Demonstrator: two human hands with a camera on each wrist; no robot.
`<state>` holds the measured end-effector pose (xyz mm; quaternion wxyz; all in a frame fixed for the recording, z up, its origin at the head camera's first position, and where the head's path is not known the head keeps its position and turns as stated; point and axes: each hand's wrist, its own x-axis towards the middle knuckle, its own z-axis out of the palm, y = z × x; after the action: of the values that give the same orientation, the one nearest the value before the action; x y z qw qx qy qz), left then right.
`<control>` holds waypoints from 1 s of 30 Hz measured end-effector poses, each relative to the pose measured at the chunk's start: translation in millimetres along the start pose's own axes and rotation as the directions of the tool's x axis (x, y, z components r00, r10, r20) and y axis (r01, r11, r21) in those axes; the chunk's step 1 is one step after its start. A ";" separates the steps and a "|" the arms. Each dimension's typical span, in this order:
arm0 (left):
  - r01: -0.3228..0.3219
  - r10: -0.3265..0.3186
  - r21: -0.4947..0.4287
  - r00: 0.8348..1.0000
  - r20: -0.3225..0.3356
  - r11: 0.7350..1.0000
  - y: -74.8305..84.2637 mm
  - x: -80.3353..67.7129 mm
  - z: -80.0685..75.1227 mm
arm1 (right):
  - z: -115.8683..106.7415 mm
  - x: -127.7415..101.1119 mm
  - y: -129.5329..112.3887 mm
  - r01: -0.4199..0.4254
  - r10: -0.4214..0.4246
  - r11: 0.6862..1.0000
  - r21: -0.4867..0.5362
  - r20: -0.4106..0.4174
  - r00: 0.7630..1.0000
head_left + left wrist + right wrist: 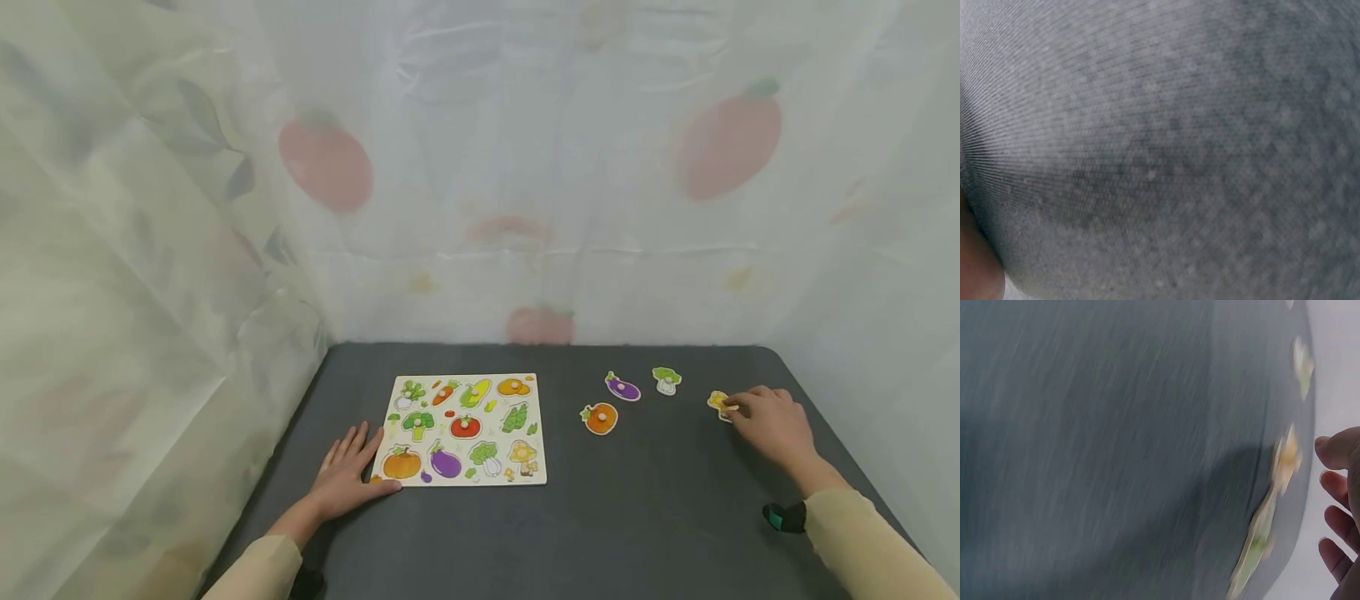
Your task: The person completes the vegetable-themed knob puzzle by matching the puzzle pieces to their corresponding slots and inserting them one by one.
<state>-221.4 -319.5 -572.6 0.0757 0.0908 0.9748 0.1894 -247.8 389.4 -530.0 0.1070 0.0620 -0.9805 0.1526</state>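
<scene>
Left of the puzzle board, my left hand lies flat, fingers spread, on the desk touching its corner. Right of the board lie loose pieces, then my right hand pinching the yellow piece: thin, stiff, light I'd say, best taken by its knob. Desk edge close; open room toward the board.

The head view looks down across the grey table; both wrist views skim its cloth closely.
</scene>
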 end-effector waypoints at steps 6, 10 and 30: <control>0.001 -0.001 0.006 1.000 0.006 1.000 2.0 -0.9 -1.5 | -9.3 -16.1 30.7 -0.046 0.048 0.999 -0.026 0.045 0.998; 0.005 -0.005 0.008 1.000 0.000 1.000 1.8 -0.9 -2.2 | -9.6 -18.9 41.9 -0.058 0.060 0.998 -0.031 0.062 0.996; -0.002 0.002 0.000 1.000 -0.005 1.000 2.0 -0.6 -0.9 | -12.7 -23.5 52.3 -0.087 0.094 0.994 -0.066 0.113 0.989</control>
<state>-220.7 -318.1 -570.9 0.0732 0.0911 0.9749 0.1896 -230.6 445.0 -538.6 0.0448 0.0231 -0.9911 0.1235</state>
